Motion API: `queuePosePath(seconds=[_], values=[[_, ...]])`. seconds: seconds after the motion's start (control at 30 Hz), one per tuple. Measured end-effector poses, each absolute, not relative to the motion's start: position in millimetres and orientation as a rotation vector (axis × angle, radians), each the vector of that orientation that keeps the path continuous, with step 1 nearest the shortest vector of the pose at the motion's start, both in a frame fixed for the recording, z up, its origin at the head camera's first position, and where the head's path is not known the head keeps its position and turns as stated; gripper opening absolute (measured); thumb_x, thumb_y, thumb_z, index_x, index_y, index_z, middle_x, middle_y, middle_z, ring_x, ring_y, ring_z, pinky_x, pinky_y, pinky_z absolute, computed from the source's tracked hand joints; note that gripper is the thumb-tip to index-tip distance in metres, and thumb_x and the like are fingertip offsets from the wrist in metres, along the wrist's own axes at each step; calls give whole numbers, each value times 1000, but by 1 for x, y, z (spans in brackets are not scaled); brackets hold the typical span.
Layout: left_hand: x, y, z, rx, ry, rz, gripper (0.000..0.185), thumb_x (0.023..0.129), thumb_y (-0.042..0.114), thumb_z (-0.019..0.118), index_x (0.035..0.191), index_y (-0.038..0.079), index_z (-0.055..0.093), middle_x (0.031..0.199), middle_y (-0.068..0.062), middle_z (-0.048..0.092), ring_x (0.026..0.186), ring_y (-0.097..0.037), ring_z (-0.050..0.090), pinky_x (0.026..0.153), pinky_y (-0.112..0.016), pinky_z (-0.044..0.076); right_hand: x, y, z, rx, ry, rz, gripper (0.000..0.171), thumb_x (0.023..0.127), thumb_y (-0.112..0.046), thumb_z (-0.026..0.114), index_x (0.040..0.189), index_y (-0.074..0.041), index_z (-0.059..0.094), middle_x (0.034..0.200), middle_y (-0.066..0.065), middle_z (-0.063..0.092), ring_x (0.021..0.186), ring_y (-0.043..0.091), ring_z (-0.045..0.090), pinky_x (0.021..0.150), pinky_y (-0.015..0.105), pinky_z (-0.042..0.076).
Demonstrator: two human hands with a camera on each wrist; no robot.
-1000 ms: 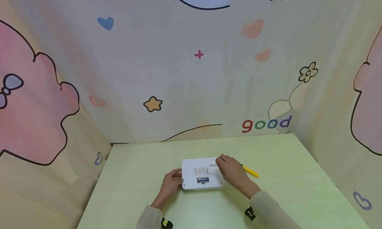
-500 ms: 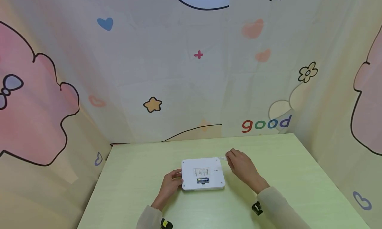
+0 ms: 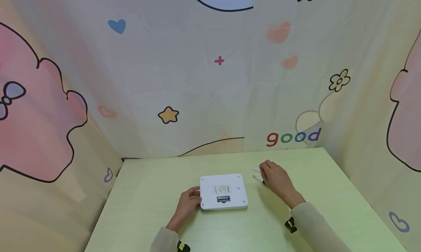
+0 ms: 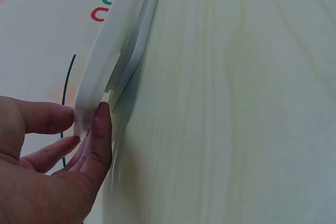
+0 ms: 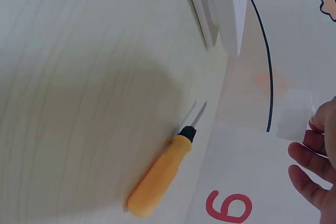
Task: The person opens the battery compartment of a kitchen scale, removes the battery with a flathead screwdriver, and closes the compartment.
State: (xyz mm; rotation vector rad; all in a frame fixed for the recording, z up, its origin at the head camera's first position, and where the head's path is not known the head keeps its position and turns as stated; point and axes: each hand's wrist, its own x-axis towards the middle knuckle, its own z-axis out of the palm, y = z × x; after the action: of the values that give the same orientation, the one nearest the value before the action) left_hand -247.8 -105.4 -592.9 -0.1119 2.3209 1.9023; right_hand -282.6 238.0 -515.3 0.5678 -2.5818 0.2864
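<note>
Two hands work on a pale green surface (image 3: 148, 208) walled in by a cartoon-printed backdrop (image 3: 197, 80). Nearest, the left hand (image 3: 188, 202) rests at the left edge of a flat white device (image 3: 223, 191) that lies back side up in the middle of the surface; the left wrist view shows the thumb (image 4: 100, 140) under the rim and the fingers (image 4: 44, 119) against the edge, loosely steadying it, not clenched. On the device's back a label (image 3: 222, 188) sits above an open battery bay (image 3: 223, 198) with a blue cell showing in it. To the right and a little farther off, apart from the device, the right hand (image 3: 276, 179) is raised just above the surface, its fingertips (image 5: 321, 121) pinching a small white cover (image 3: 256, 170), seen as a pale, translucent square (image 5: 294, 121) in the right wrist view. Just beneath that hand lies a screwdriver (image 5: 165, 174) with a yellow handle, flat on the surface, its metal tip (image 3: 257, 178) pointing towards the device; in the head view the hand hides most of the handle. Beyond, the backdrop meets the far edge of the surface, with the word "good" (image 3: 294, 136) printed low on it, behind the right hand.
</note>
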Motion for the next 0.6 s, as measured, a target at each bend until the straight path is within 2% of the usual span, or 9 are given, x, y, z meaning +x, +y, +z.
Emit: queuePosePath(seconds=[0.6], values=[[-246,-106,-591,-98,2330,1892,47,89,-1,59,135,0,54,122,-19,62,97,-22,62,76,-32,57,-303,272,-524,503,-2688,269,8,92,-9,65,98,-4,64,89,7,62,76,21,55,74,38,57]])
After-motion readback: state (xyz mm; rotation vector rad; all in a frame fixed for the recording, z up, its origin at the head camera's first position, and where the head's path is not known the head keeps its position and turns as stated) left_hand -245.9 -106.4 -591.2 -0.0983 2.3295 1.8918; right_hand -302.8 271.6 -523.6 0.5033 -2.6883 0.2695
